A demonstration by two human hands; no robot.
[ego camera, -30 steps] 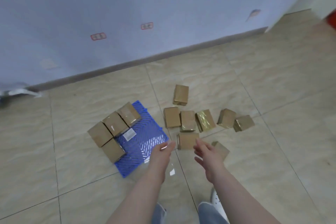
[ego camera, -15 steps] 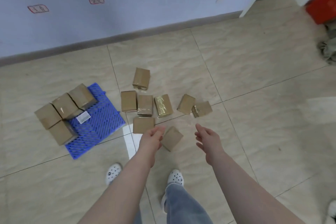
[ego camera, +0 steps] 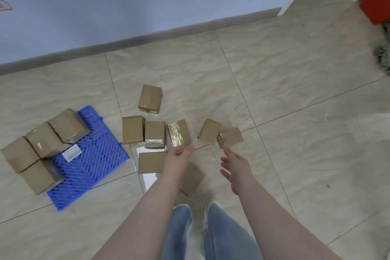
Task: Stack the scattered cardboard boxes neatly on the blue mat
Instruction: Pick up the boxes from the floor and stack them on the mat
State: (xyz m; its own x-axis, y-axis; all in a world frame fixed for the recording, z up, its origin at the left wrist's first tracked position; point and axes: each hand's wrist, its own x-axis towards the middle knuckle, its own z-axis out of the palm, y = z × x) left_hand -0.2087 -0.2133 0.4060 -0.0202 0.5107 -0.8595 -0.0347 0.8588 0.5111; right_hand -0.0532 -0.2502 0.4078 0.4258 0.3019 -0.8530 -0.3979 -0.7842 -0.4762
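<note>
Now both hands reach empty-fingered, left hand and right hand, over scattered boxes mid-frame. Best grip each squarely by opposite sides, then carry it left to the blue mat.

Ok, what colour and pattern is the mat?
Blue mat, with a slotted diagonal grid; head view.

Brown boxes; blue ribbed mat; beige marbled floor; red bin.
</note>
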